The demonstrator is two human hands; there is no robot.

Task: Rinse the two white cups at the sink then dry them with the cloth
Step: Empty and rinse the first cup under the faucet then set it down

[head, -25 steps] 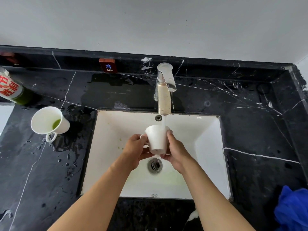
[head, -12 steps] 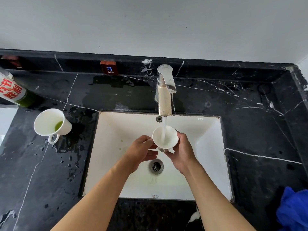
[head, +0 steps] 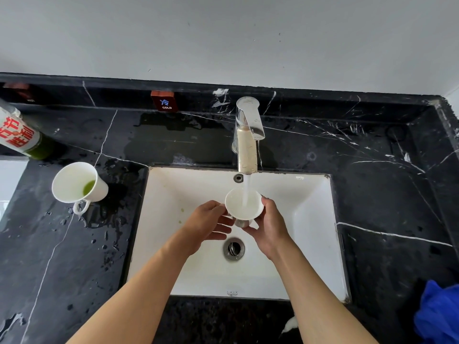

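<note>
While a second ago the cup (head: 244, 204) was held with its mouth turned away and the water ran over its outside, it now stands mouth-up under the tap (head: 247, 142), and the stream falls straight into it. The right hand (head: 269, 225) holds the cup, its grip closed around the side and the bottom, with the thumb near the rim. The left hand (head: 207, 223) has loosened: its fingers are half curled beside the cup, at the handle side, and I cannot tell if they really grip it or only touch it. The cup is above the sink (head: 315, 194), a little behind the drain (head: 233, 249). In my judgement this change means the inside of the first cup is being rinsed now, so this cup is near the end of its rinsing, but the task as a whole is at an early stage. The second cup (head: 78, 186) waits on the wet bench (head: 387, 194) to the left of the sink, with green liquid in its bottom, not yet rinsed. The blue cloth (head: 439, 316) lies at the lower right edge, well apart from both hands, so no drying has begun.
</note>
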